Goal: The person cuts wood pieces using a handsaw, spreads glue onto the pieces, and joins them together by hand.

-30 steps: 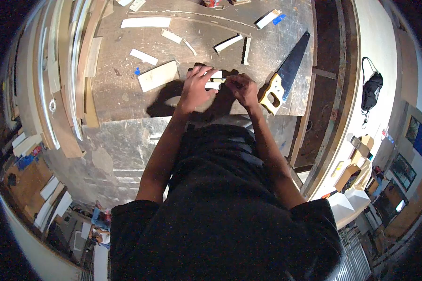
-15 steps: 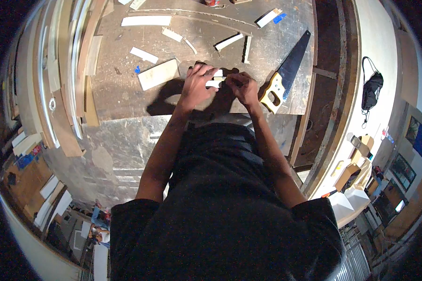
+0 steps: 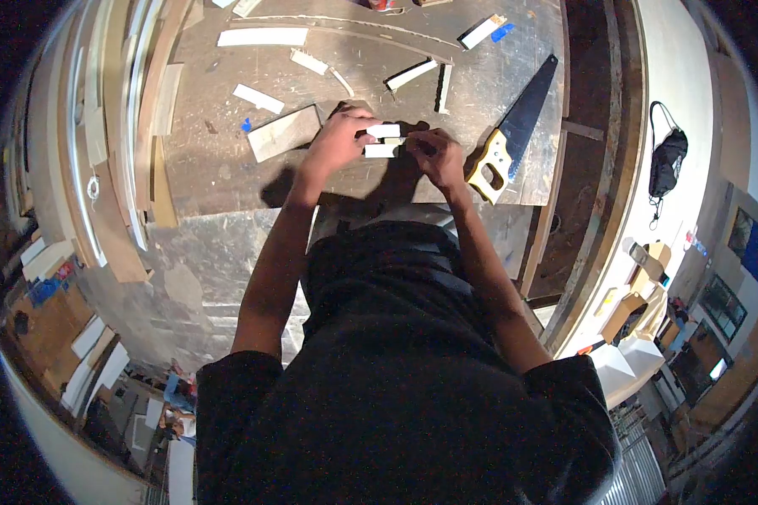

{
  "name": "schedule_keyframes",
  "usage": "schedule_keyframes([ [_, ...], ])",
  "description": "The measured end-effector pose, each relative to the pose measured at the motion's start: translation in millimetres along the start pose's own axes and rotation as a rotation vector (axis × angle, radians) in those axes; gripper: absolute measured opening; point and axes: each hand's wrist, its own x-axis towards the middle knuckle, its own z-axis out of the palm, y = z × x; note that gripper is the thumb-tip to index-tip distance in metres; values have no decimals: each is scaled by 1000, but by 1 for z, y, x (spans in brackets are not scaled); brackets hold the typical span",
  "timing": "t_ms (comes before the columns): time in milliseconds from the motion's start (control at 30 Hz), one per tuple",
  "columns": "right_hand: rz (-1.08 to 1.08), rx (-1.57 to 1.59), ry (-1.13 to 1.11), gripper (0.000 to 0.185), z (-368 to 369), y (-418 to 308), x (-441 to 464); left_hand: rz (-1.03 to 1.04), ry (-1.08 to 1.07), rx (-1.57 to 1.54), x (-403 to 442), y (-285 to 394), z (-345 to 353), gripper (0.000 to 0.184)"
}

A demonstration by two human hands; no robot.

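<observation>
Markings: red item point(image 3: 381, 4) at the far side of the worktable point(image 3: 227, 181); any lettering is too small to read.
Surface: worn brown wood, scratched; pale offcuts point(image 3: 285, 133) lie left of and beyond the hands.
Room: long boards point(image 3: 114, 168) along the left; black pouch point(image 3: 669, 164) on a pale surface point(image 3: 691, 59) at right.
Near edge: runs just in front of the person's waist; both forearms cross it.
Right edge: handsaw point(image 3: 514, 130) lies beside it, yellow handle toward the near edge; a gap separates handle and right hand.
White blocks point(image 3: 383, 152): two, parallel, between the hands, nearer the near edge.
Left hand point(image 3: 337, 145): fingers partly curled at the blocks' left ends; firmness of grip cannot be told.
Right hand point(image 3: 436, 160): fingers drawn together at the blocks' right ends; contents apparently hidden, cannot be told.
</observation>
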Motion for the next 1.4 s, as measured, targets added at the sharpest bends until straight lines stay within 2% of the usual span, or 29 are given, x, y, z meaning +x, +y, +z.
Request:
schedule_keyframes([
  [333, 40, 35, -10, 20, -3, -7, 1, 37, -27, 31, 3, -7, 4, 36],
  [633, -18, 21, -20, 18, -4, -8, 4, 30, -35, 60, 4, -9, 7, 37],
  [700, -71, 18, -16, 29, -3, -7, 5, 59, -13, 82, 2, -8, 8, 36],
  [733, -72, 18, -17, 29, -4, -7, 5, 58, -12, 82, 2, -8, 8, 36],
  [800, -32, 47, -22, 18, -4, -9, 5, 69, -4, 73, 1, -8, 8, 36],
  [1133, 1, 46, -18, 17, -3, -12, 5, 102, -49, 199, 2, -1, 1, 36],
  [1333, -47, -61, -44, 25, -4, -19, 8, 132, -59, 233, 4, -15, 9, 33],
  [1400, -186, -258, 23, 23, -2, -19, 8, 215, -14, 278, 4, -20, 12, 32],
])
